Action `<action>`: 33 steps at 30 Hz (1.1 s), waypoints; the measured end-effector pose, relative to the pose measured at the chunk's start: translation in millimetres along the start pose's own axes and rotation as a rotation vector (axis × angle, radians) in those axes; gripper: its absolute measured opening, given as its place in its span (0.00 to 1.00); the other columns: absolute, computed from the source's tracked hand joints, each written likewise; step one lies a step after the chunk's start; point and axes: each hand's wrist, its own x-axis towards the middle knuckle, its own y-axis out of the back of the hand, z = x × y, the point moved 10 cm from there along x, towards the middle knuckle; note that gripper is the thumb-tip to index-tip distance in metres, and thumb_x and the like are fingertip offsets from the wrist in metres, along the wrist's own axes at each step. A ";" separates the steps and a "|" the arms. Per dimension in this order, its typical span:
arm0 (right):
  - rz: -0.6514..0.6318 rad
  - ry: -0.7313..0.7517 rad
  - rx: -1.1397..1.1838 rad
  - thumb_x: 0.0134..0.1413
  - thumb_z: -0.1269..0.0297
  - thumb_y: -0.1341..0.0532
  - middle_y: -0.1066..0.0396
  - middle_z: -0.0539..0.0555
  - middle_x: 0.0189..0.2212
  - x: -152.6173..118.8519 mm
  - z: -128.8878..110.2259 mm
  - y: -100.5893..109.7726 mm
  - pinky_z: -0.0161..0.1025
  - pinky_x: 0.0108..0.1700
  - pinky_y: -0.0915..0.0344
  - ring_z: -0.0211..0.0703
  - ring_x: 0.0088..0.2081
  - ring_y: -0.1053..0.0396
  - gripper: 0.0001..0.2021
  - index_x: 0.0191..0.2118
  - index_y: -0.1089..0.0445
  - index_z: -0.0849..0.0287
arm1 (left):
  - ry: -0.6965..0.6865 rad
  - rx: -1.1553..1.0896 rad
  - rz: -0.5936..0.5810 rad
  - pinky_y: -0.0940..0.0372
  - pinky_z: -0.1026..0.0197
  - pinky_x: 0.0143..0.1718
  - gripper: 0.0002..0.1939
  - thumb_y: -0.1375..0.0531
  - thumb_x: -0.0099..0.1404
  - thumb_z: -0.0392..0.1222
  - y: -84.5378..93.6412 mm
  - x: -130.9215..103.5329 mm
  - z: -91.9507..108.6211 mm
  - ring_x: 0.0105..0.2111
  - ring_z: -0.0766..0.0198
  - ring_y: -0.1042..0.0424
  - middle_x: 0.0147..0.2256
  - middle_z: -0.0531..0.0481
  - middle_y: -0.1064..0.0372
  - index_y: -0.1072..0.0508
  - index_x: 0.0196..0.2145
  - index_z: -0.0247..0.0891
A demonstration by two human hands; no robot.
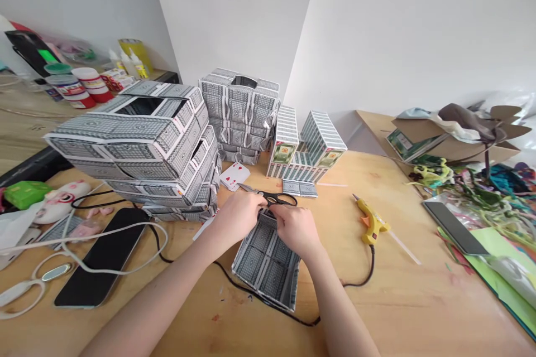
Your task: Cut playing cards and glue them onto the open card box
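An open-topped box made of grey-patterned playing cards (268,265) lies in front of me on the table. At its far edge my left hand (243,215) and my right hand (296,228) are close together, fingers closed on the far wall. The fingertips are partly hidden, so the exact grip does not show. Just beyond them lie scissors (281,198) with black handles, blades pointing left. Loose playing cards (234,175), a two of hearts on top, lie behind the scissors. A small flat piece of joined cards (299,188) is to their right.
Stacked card boxes (121,139) stand at left, with another stack (238,111) behind. Card packs (288,148) stand at the back. A yellow glue gun (371,222) lies right, its cord passing under the box. A phone (103,259) and white cable lie left; yarn (481,189) lies right.
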 end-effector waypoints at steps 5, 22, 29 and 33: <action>0.007 -0.009 -0.025 0.55 0.68 0.51 0.27 0.51 0.26 -3.0 -2.9 1.8 0.34 0.26 0.49 0.39 0.27 0.31 0.12 0.34 0.30 0.55 | 0.072 -0.156 0.091 0.36 0.64 0.36 0.18 0.47 0.55 0.32 -0.9 -7.4 -11.3 0.36 0.63 0.28 0.38 0.50 0.27 0.30 0.43 0.41; 0.031 -0.025 0.004 0.56 0.63 0.51 0.26 0.51 0.25 -4.4 -0.4 2.8 0.33 0.27 0.48 0.38 0.26 0.31 0.13 0.35 0.28 0.55 | 0.080 -0.128 0.073 0.37 0.64 0.33 0.13 0.48 0.57 0.36 -12.0 -9.3 -17.6 0.33 0.64 0.29 0.32 0.54 0.26 0.27 0.37 0.44; 0.048 0.006 0.042 0.57 0.64 0.51 0.26 0.51 0.26 -5.9 -3.4 4.8 0.32 0.27 0.48 0.37 0.26 0.31 0.13 0.35 0.29 0.55 | -0.029 -0.176 -0.012 0.37 0.63 0.40 0.21 0.50 0.59 0.35 -12.9 -8.0 -9.1 0.40 0.63 0.30 0.42 0.52 0.28 0.34 0.50 0.44; 0.035 -0.008 0.025 0.57 0.63 0.51 0.27 0.50 0.25 -6.3 -3.9 4.9 0.33 0.27 0.49 0.38 0.26 0.32 0.13 0.35 0.29 0.55 | 0.056 -0.057 -0.075 0.37 0.61 0.37 0.16 0.48 0.58 0.38 -19.1 -12.9 -12.3 0.37 0.59 0.29 0.38 0.47 0.27 0.30 0.44 0.39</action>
